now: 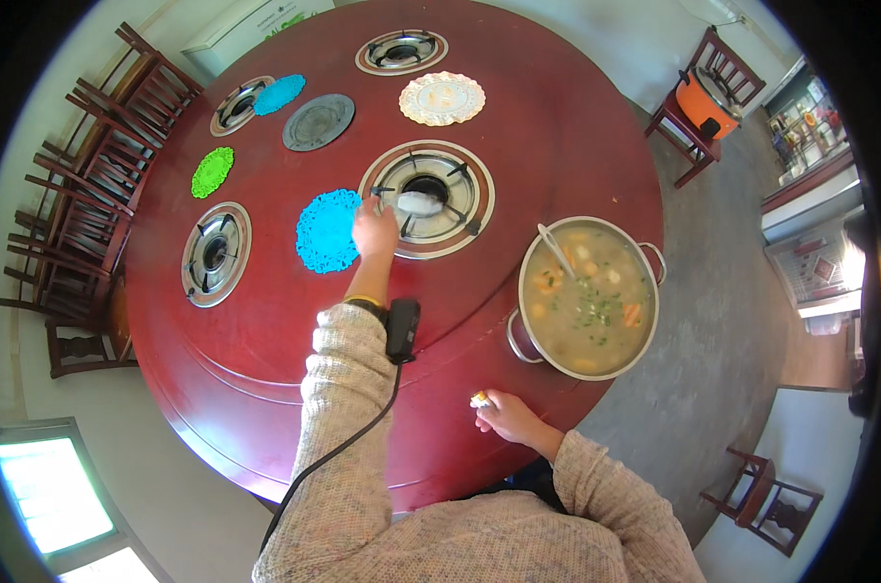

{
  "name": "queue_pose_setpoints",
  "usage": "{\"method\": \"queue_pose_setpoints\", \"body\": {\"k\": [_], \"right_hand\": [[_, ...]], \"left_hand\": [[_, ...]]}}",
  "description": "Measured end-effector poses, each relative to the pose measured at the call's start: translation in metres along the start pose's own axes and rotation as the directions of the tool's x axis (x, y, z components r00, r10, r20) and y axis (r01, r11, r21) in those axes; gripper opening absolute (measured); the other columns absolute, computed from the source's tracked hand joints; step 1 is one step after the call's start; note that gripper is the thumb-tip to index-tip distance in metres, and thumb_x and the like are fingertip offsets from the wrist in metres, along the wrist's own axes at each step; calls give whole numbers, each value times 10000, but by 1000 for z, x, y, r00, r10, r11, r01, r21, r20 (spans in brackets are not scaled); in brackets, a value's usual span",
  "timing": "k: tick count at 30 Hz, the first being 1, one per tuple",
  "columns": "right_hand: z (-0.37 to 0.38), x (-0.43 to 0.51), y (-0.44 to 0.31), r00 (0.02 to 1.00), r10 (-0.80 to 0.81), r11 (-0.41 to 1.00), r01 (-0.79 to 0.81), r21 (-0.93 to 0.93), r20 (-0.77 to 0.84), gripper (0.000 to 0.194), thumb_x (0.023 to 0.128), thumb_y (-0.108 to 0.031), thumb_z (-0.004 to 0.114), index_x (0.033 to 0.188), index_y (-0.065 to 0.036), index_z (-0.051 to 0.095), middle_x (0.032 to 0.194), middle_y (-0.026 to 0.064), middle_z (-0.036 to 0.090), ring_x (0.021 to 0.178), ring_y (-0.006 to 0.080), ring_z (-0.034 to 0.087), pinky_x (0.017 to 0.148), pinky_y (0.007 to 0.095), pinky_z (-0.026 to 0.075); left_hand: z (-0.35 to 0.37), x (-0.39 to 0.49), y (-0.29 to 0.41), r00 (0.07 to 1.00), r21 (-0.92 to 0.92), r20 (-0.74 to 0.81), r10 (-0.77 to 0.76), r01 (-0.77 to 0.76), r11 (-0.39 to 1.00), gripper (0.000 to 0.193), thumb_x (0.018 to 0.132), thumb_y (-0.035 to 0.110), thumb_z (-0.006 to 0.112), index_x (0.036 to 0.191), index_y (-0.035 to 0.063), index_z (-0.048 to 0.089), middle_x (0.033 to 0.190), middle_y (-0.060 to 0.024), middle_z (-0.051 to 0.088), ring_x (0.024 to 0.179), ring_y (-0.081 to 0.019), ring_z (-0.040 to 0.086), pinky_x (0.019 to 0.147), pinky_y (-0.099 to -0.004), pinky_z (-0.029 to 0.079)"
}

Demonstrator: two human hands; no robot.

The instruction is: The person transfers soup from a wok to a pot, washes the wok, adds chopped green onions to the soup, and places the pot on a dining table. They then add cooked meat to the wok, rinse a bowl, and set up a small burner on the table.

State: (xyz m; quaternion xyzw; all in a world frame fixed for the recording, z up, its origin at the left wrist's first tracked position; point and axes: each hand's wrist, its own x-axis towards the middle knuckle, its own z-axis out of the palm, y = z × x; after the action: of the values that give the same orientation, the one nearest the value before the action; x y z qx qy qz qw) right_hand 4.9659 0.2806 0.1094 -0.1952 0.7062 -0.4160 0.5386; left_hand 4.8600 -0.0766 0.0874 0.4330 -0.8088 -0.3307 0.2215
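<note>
My left hand (376,227) reaches over the table's middle gas burner (459,164), its fingers closed on a small white object (420,205). That object is motion-blurred over the burner's centre, so its kind is unclear. Just left of the hand lies a blue lacy trivet (327,232). Near the table's front edge, my right hand (510,417) grips a small white-and-yellow object (480,399), mostly hidden by the fingers. Beyond it, to the right, stands a large two-handled metal pot (526,339) of soup with green bits and orange chunks. A ladle (557,251) leans in the soup.
The round red table (557,167) has more burners (215,251) set into it. A green trivet (212,173), a grey plate (319,122) and a pale scalloped mat (442,98) lie farther back. An orange cooker (703,109) sits on a chair. Stacked chairs (98,175) line the left wall.
</note>
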Motion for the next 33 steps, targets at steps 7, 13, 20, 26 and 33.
{"method": "queue_pose_setpoints", "body": {"k": [7, 13, 20, 26, 33], "right_hand": [[1, 19, -8, 998, 30, 999, -29, -14, 54, 231, 858, -121, 482, 1014, 49, 490, 756, 113, 607, 638, 166, 591, 593, 313, 481], [-3, 27, 10, 998, 52, 985, -57, -161, -35, 270, 820, -115, 498, 1043, 38, 488, 789, 181, 612, 672, 243, 617, 604, 360, 486], [-16, 17, 24, 986, -98, 941, 48, -336, -132, 279, 799, -76, 512, 1055, 29, 474, 773, 173, 614, 613, 231, 617, 524, 360, 480], [-54, -8, 43, 960, 271, 921, -238, 309, -67, 295, 794, -57, 544, 1075, -25, 458, 780, 103, 617, 551, 159, 604, 440, 281, 488], [-101, -71, 100, 986, 97, 922, -36, 386, -138, 155, 819, -132, 531, 942, -37, 537, 711, 77, 633, 524, 154, 598, 422, 293, 482]], "left_hand": [[-60, -39, -59, 953, 473, 298, 65, -206, 856, 504, 845, 354, 551, 1305, 182, 437, 1450, -39, 272, 1340, -250, 231, 1039, -572, 200], [-101, -119, -90, 934, 447, 314, 170, -304, 842, 384, 826, 322, 585, 1168, 149, 559, 1368, -77, 405, 1280, -282, 344, 1027, -572, 217], [-106, -197, -43, 985, -494, 172, -20, 104, 863, 183, 887, 104, 507, 1033, 13, 570, 1033, -145, 604, 951, -256, 582, 833, -357, 463], [-66, -269, 31, 841, -650, 535, -81, 472, 596, 170, 939, 138, 466, 1065, 49, 538, 963, -64, 618, 819, -115, 586, 711, -232, 470], [-16, -358, 107, 710, -508, 699, -85, 577, 640, 206, 928, 131, 469, 1108, 47, 525, 956, -68, 601, 822, -136, 569, 759, -265, 467]]}}
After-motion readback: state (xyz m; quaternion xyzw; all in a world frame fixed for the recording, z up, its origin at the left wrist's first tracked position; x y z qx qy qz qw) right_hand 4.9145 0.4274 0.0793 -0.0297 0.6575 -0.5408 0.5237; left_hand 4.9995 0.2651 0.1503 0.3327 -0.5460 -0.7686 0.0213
